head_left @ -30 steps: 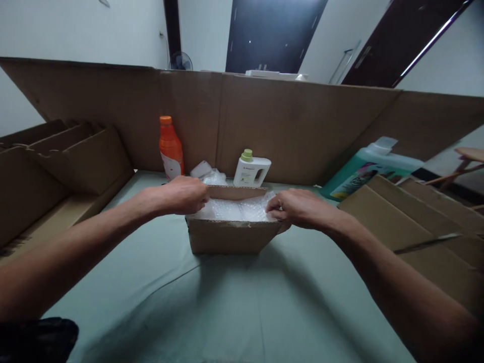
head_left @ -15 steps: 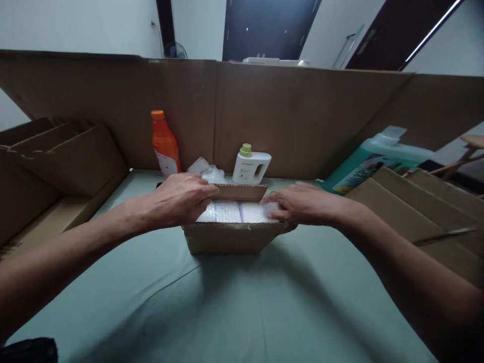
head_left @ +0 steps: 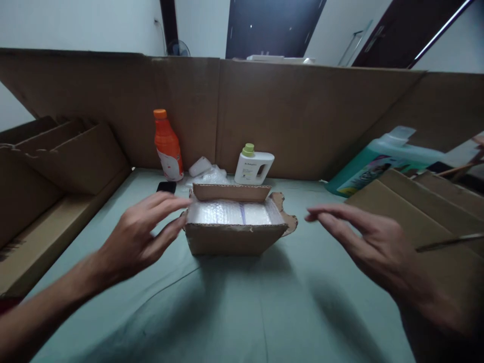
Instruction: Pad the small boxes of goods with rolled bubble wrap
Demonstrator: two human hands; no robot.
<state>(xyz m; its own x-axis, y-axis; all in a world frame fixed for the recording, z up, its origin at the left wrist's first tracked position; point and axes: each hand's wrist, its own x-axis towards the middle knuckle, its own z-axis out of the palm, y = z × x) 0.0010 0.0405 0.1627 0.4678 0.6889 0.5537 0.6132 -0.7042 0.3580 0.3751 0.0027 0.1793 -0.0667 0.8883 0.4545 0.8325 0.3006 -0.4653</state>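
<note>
While your hands hover over the surface [head_left: 234, 302], the box [head_left: 234, 237] sits between them, its flaps up and bubble wrap [head_left: 232, 214] filling its top. Your left hand [head_left: 139, 237] is spread, holding nothing, its fingertips just beside the box's left wall; whether they touch it is unclear. Your right hand [head_left: 363, 237] is spread too, empty, clear of the box's right side. Beyond your left hand stands an orange bottle [head_left: 167, 146], with a small black thing [head_left: 167, 187] lying nearer. Past the box stands a white bottle [head_left: 253, 166]. Beyond your right hand leans a green jug [head_left: 374, 161] beside stacked cardboard [head_left: 423, 201].
</note>
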